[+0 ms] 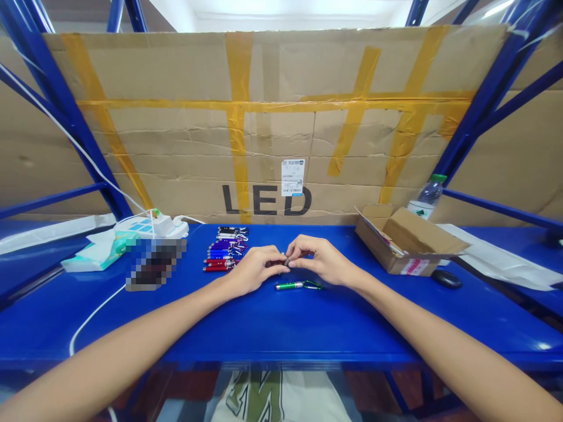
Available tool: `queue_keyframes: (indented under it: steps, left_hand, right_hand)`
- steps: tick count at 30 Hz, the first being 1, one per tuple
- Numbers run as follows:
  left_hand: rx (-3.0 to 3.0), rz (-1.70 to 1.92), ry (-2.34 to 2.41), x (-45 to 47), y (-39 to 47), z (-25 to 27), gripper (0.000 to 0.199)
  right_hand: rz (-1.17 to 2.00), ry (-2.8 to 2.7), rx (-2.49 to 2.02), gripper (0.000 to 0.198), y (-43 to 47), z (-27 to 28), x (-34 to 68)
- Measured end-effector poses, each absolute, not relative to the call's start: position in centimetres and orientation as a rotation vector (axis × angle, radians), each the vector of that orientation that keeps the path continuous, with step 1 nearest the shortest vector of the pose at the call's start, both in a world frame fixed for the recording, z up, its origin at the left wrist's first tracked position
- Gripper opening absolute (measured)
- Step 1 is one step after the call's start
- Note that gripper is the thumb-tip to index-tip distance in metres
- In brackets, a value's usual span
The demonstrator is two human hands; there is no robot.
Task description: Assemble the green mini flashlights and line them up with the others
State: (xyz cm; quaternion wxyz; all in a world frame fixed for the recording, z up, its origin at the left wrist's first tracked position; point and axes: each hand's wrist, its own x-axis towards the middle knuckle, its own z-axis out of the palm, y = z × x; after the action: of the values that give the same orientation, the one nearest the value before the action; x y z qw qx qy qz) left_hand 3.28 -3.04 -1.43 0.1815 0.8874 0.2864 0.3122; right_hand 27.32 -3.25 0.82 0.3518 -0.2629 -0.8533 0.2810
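My left hand (257, 269) and my right hand (319, 258) meet over the middle of the blue table, fingertips pinched together. Between them is a small dark metallic piece (286, 262), mostly covered by the fingers, so its kind cannot be made out. Just below the hands lies a green pen-shaped flashlight (289, 286) with a green carabiner clip (312, 285) at its right end. Left of my left hand, several similar flashlights (217, 255) with clips lie in a column, in black, silver, purple, blue and red.
An open cardboard box (391, 243) stands at the right, beside a black computer mouse (447, 278) and a plastic bottle (428, 196). At the left are a tissue pack (99, 252), a power strip (152, 225) with white cables and a blurred dark object (156, 266). A cardboard wall (189, 152) closes the back.
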Motion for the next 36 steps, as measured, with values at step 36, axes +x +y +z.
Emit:
queue_keyframes:
  steps: [36]
  left_hand:
    - [2.470, 0.926, 0.791, 2.9, -2.6, -1.3, 0.022]
  right_hand:
    - [0.431, -2.213, -0.827, 0.010, -2.5, 0.6, 28.3]
